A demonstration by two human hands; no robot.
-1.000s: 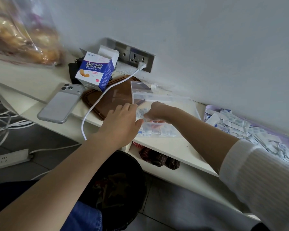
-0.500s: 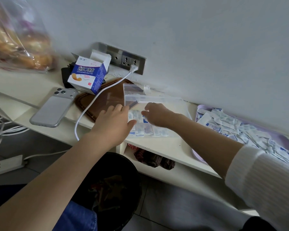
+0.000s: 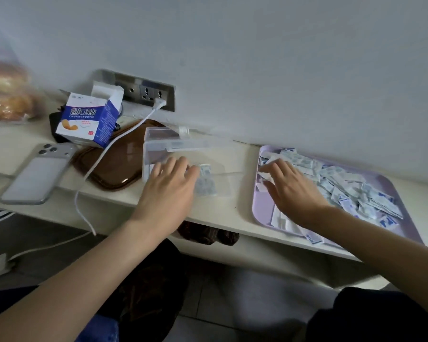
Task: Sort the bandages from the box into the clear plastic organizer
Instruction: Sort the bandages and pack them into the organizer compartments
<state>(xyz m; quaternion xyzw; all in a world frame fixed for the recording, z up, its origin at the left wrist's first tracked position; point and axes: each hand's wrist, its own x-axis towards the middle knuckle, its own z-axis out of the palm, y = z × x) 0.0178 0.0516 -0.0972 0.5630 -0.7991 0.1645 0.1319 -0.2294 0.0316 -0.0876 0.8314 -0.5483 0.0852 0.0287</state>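
On the pale bench (image 3: pixel 232 208), left hand (image 3: pixel 168 191) rests flat, fingers spread, on the clear plastic organizer (image 3: pixel 158 144). Right hand (image 3: pixel 294 191), fingers wide, holding nothing, over white-and-blue wrapped bandages (image 3: pixel 351 188) heaped in the lilac plastic tray (image 3: pixel 257 213), right. Fetching step; next likely needs pinching one wrapper

stray items on the left of the tabletop (image 3: pixel 220 208)
a grey phone (image 3: pixel 38 174) lies face down beside a brown tray (image 3: pixel 116 166); a white cable (image 3: pixel 103 154) runs from the wall socket (image 3: pixel 143 91) across that tray and over the edge. a bag of bread (image 3: pixel 8 95) sits far left.
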